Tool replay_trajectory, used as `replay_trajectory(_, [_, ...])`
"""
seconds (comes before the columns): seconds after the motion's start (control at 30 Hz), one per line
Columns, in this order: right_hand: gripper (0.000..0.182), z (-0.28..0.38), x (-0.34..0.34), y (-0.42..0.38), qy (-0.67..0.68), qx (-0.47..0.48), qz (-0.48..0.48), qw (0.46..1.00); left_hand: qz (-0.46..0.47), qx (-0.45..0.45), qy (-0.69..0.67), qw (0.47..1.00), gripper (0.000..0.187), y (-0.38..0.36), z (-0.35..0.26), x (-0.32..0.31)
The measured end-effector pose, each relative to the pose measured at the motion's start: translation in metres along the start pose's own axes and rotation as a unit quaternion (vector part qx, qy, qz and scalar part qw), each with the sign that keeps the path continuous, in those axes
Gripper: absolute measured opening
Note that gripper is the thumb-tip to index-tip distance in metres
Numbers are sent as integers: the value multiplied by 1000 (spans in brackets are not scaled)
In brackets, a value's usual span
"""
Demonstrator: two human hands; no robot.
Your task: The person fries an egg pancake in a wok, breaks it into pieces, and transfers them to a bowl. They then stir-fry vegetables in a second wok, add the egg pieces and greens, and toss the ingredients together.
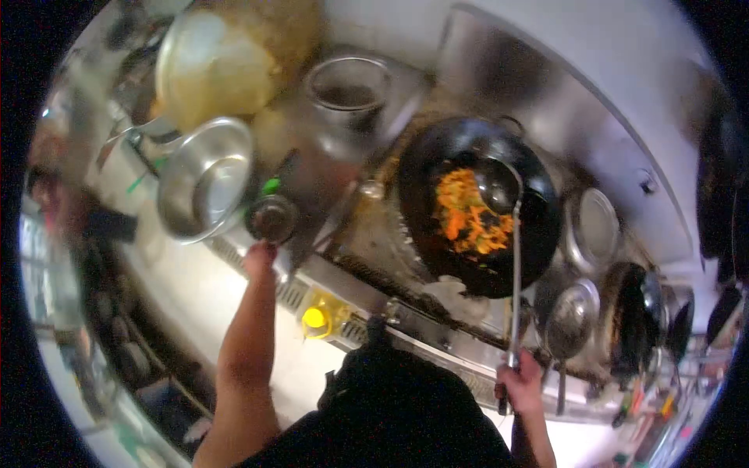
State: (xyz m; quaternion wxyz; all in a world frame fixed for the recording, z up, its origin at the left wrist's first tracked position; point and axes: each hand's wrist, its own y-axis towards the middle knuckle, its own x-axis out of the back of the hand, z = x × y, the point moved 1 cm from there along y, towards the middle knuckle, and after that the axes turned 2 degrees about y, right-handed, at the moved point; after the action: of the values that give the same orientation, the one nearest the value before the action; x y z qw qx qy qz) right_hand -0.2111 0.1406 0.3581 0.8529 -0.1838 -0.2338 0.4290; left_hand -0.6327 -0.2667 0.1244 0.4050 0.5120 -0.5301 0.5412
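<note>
My right hand (521, 382) is wrapped round the lower end of a long-handled ladle (516, 281). The ladle's round bowl rests inside a large black wok (425, 210), against the right side of some shredded orange food (472, 214). Out to the left, my left hand (260, 259) is closed at the near edge of a small dark round container (273, 218). Its fingers are blurred and partly hidden. Just beyond that container is a bright green item (271, 186), too blurred to name.
A wide steel bowl (175, 195) stands left of my left hand, with a big pale pot (175, 78) behind it. A steel pot (347, 105) sits at the back. Right of the wok are a round strainer (571, 316) and dark pans (628, 320). Something yellow (315, 317) hangs at the front edge.
</note>
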Motion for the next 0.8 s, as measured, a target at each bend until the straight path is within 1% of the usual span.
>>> replay_trajectory(0.03, [27, 34, -10, -9, -40, -73, -3, 997, -19, -27, 50, 998, 35, 7, -3, -7])
replay_trajectory(0.07, [32, 7, -2, 0, -50, 12, -1, 999, -3, -53, -22, 998, 32, -2, -8, 6])
replay_trajectory(0.1, [36, -17, 10, 2, -57, 21, -17, 998, -2, -61, -26, 998, 32, -4, -11, 1])
replay_trajectory(0.13, [39, -9, 6, 1, -64, 30, -29, 997, 16, -8, -175, 984, 30, -4, -9, -3])
replay_trajectory(0.17, [39, 1, 4, -2, -63, 30, -31, 997, 33, 48, -319, 946, 29, -5, -5, -8])
replay_trajectory(0.2, [45, 13, 6, -6, -155, 18, -25, 987, 51, 103, -454, 883, 27, -7, -2, -13])
replay_trajectory(0.23, [51, 30, 4, -12, -245, 6, -18, 969, 67, 156, -578, 798, 26, -9, 0, -17])
replay_trajectory(0.27, [51, 37, 3, -16, -246, 5, -19, 969, 68, 156, -578, 798, 26, -13, -1, -17])
replay_trajectory(0.33, [61, 42, 3, -24, -293, -79, 17, 953, 62, 168, -616, 767, 27, -25, -8, -20])
replay_trajectory(0.37, [61, 41, 5, -23, -293, -80, 16, 953, 58, 175, -635, 750, 28, -33, -12, -21])
replay_trajectory(0.4, [63, 40, 6, -21, -336, 35, 36, 941, 59, 175, -635, 750, 28, -45, -16, -21])
replay_trajectory(0.43, [66, 39, 6, -19, -373, 149, 57, 914, 49, 75, -570, 816, 28, -61, -22, -20])
replay_trajectory(0.47, [66, 38, 5, -11, -373, 148, 57, 914, 38, -25, -495, 868, 27, -74, -31, -16])
replay_trajectory(0.5, [67, 38, 3, 1, -403, 75, 53, 910, 98, 97, -595, 792, 26, -84, -44, -12])
replay_trajectory(0.53, [68, 35, 1, 12, -431, 2, 48, 901, 155, 217, -675, 688, 25, -96, -57, -7])
replay_trajectory(0.57, [65, 27, -3, 24, -508, 107, -5, 854, 158, 193, -674, 695, 25, -113, -68, 2])
replay_trajectory(0.6, [65, 24, -8, 35, -508, 107, -6, 854, 177, 161, -669, 704, 27, -113, -64, -20])
replay_trajectory(0.67, [68, 23, -14, 53, -535, 61, -83, 838, 199, 144, -643, 725, 27, -138, -87, 17])
replay_trajectory(0.7, [68, 25, -15, 56, -536, 61, -84, 838, 200, 143, -644, 724, 27, -143, -89, 11])
replay_trajectory(0.77, [70, 27, -16, 57, -505, 102, -99, 851, 264, 93, -613, 739, 26, -156, -94, -1])
replay_trajectory(0.8, [70, 25, -11, 55, -503, 101, -102, 852, 283, 85, -589, 752, 26, -167, -102, 2])
